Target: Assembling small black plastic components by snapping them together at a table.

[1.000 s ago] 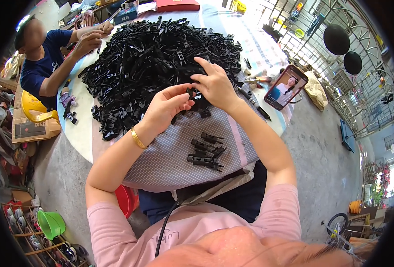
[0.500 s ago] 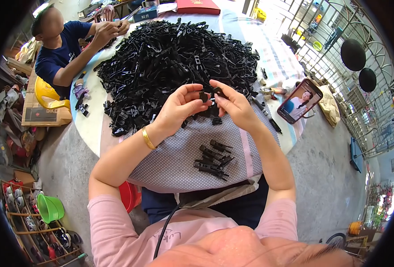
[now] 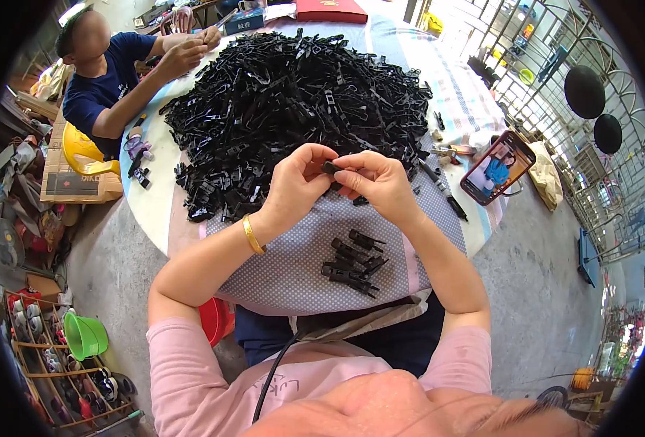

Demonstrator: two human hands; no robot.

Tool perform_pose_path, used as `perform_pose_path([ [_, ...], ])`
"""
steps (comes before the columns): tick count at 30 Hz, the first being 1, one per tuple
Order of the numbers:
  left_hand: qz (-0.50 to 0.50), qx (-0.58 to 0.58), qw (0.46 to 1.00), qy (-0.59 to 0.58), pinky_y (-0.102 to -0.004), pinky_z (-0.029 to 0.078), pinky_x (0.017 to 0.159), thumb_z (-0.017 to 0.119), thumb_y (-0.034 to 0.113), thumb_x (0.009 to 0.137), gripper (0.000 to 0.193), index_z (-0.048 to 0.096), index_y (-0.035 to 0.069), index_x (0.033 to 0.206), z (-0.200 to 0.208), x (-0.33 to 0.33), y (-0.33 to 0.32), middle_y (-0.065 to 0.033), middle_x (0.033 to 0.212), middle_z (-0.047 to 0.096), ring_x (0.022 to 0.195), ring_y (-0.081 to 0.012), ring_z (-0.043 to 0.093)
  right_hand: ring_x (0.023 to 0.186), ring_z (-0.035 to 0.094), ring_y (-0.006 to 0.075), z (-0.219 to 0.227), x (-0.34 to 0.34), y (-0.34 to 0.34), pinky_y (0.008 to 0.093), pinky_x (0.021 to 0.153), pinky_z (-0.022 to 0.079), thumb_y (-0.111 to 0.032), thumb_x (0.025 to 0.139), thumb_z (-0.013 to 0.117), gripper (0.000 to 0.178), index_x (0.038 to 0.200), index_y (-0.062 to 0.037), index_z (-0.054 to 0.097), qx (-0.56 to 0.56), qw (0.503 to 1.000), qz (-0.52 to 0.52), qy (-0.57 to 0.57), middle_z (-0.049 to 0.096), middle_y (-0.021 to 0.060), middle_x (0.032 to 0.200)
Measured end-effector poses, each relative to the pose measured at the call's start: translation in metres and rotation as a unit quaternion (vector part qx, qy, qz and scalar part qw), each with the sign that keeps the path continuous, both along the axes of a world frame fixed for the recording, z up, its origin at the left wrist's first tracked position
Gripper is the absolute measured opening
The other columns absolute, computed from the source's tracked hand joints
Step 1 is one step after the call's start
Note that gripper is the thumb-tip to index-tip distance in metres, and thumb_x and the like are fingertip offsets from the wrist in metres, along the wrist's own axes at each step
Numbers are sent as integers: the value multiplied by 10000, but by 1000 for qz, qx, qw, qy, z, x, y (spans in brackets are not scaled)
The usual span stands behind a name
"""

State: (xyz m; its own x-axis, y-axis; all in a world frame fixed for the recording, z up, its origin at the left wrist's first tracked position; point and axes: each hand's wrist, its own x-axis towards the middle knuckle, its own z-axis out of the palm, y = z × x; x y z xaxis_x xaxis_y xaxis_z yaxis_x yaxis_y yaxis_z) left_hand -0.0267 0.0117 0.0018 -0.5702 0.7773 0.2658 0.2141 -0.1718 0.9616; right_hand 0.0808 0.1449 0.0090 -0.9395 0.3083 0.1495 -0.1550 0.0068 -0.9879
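1. Our left hand (image 3: 297,182) and right hand (image 3: 377,182) meet, fingers pinching one small black clip (image 3: 331,168) between them.
2. Clip pile (image 3: 293,109) lies far on the counter (image 3: 147,211); finished clips (image 3: 351,262) sit near us.

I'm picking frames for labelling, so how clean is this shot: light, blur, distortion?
Head view: even daylight, soft shadows; both hands, left hand and right hand, are sharp on a small black part; glare whitens the top right beyond the round table; fisheye bends the table edge, and black corners frame the picture.
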Motion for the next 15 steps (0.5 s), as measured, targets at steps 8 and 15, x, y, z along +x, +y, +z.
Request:
perform_pose_path([
  [8,20,19,1000,1,-216,498,759,576,-31,798,299,582,-35,1097,-1,6,0,-85,939,648,851,-102,608,654,584,113,-2,1,2,206,573,487,-10,755,668,176,929,3,659,293,943,-118,108,583,70,790],
  [15,-16,6,1000,12,-203,479,790,605,-26,811,327,577,-14,1137,4,-5,-3,-64,1004,644,882,-86,590,757,592,136,10,7,11,237,612,501,-112,718,738,358,1028,12,609,279,952,-84,94,601,92,865],
])
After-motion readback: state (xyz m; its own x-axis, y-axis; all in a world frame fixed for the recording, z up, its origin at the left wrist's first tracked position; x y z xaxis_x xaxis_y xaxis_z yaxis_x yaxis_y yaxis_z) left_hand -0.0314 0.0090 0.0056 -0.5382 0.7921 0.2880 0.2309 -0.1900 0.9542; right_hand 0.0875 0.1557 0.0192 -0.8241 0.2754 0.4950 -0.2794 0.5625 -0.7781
